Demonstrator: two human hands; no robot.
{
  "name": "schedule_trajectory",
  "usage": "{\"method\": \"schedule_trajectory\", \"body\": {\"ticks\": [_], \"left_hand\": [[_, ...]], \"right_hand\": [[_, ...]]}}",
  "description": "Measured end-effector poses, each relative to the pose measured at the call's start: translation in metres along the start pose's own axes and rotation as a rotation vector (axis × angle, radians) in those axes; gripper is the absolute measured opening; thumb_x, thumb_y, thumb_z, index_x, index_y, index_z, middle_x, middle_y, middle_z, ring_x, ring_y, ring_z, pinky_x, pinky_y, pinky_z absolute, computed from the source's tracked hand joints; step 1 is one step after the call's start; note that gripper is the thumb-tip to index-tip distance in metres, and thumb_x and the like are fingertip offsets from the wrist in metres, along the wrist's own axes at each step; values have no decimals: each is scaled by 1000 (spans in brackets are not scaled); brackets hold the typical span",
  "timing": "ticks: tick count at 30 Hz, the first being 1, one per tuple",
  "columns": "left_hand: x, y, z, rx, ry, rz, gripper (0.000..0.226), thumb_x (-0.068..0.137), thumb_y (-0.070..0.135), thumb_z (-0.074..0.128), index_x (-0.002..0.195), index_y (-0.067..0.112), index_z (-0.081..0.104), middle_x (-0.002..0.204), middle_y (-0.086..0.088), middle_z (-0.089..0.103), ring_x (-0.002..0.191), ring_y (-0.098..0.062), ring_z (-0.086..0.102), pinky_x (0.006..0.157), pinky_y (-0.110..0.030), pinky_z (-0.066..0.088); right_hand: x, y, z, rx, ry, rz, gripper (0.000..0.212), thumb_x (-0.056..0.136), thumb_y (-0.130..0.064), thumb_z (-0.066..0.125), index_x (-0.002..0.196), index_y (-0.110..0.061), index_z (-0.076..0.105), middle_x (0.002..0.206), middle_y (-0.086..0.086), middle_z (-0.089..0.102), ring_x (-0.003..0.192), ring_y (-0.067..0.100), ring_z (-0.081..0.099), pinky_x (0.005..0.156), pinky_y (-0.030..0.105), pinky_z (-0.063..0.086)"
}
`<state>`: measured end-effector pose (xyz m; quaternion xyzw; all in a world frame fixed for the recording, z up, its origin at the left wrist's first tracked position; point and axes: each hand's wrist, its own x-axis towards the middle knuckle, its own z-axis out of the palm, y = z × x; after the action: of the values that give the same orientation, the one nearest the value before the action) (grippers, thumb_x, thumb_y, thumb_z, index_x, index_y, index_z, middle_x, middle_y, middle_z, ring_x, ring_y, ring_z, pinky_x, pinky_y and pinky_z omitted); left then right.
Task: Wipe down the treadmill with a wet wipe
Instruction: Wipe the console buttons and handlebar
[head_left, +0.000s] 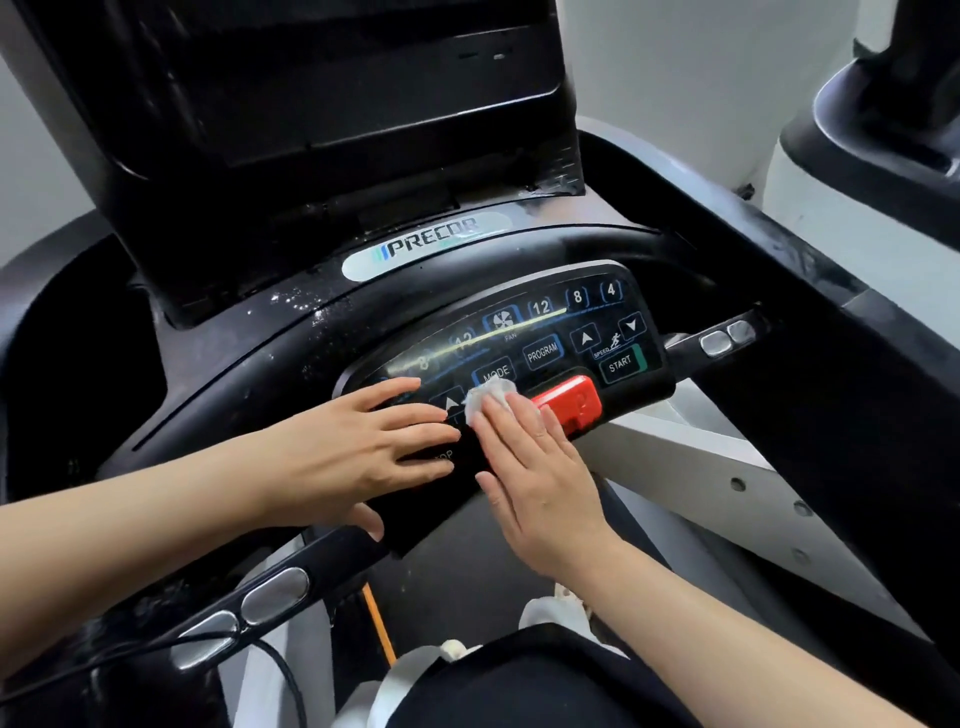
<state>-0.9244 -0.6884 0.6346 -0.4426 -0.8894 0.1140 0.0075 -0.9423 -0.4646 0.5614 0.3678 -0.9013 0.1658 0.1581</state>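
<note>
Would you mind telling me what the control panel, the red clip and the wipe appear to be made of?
Control panel: looks like glossy black plastic with printed keys; it reflects a light streak.
Red clip: apparently moulded plastic, with a soft sheen.
Wipe: thin white fabric-like sheet, crumpled under the right hand.

Both forearms are bare from the elbow down, with no sleeve, watch, bracelet or ring showing on the left hand (358, 452) or the right hand (540, 478). The fingernails are short and unpainted. Lower in the view, dark clothing (519, 675) covers the lap, and light-coloured shoes (545, 613) show beyond it.
</note>
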Motion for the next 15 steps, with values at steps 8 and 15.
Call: {"method": "schedule_trajectory", "body": {"ticks": [8,15], "left_hand": [[-17,-6,3,30,113,-32,72,60,55,80,118,16,64,128,-7,58,122,-23,41,113,-40,10],[-27,-9,5,56,177,-197,77,58,58,80,120,17,60,131,-10,56,122,-25,40,111,-42,17]], "right_hand": [[16,18,-19,-194,-159,-80,57,103,-38,14,131,-12,56,139,4,51,128,19,49,111,46,22],[29,-8,-13,-123,-195,212,67,92,-45,21,144,-5,35,151,12,31,140,28,29,116,44,17]]}}
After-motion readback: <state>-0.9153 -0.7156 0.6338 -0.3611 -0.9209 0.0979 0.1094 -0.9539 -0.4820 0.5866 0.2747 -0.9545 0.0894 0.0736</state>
